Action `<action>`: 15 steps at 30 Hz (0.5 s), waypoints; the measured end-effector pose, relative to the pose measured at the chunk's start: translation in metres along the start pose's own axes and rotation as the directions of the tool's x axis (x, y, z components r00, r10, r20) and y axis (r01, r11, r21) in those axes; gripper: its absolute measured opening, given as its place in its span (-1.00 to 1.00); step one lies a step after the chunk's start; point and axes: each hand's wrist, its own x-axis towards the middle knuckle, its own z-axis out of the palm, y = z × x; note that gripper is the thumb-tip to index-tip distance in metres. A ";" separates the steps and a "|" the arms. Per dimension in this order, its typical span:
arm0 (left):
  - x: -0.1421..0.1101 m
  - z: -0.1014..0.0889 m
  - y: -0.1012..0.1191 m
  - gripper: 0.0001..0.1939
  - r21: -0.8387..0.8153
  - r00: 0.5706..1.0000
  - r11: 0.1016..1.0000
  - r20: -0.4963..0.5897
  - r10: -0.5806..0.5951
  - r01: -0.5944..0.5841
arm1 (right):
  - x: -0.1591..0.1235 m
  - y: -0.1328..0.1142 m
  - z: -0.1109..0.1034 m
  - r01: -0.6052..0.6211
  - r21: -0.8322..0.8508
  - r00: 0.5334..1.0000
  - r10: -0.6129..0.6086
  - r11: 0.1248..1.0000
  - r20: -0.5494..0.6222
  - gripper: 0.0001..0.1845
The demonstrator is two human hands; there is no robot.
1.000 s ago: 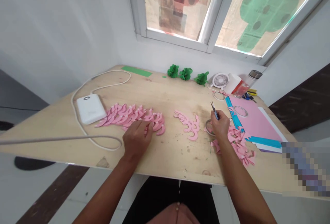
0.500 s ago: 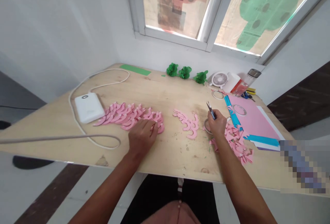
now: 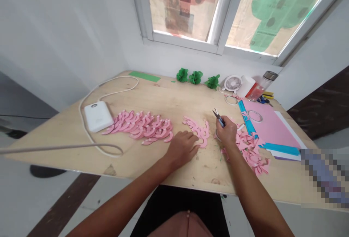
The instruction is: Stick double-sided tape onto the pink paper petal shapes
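Observation:
My left hand is over the table at the left edge of a small pile of curved pink paper pieces. Its thumb and forefinger are apart, with the fingertips close to the lowest curved piece; whether they touch it I cannot tell. A pair of scissors is in my right hand, blades pointing up and away, one handle loop partly hidden. Further left lies a larger row of overlapping curved pink paper pieces. Beneath and beside my right forearm are pink paper scraps.
A white power bank with a cable lies at the left. Green paper shapes, a small fan and a bottle line the back. Pink sheets, blue strips and a ring are at the right.
My left hand has moved right, from the larger row of pink pieces to the small pile. A curved piece now shows at the row's front edge. My right hand still holds the scissors.

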 end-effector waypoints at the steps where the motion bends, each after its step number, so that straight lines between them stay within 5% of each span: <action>1: 0.005 0.004 0.006 -0.86 0.001 0.999 1.000 0.046 0.013 -0.013 | 0.000 0.000 0.000 0.006 -0.010 1.000 -0.006 1.000 0.008 -0.75; 7: 0.018 0.020 0.012 -0.92 0.062 0.983 0.996 0.169 -0.078 0.068 | -0.003 -0.007 -0.002 0.037 -0.021 0.997 -0.035 0.999 0.070 -0.77; 15: 0.016 0.025 0.006 -0.97 -0.038 0.984 0.997 0.169 -0.056 0.063 | -0.006 -0.015 -0.001 -0.024 0.010 0.996 0.023 1.000 0.085 -0.77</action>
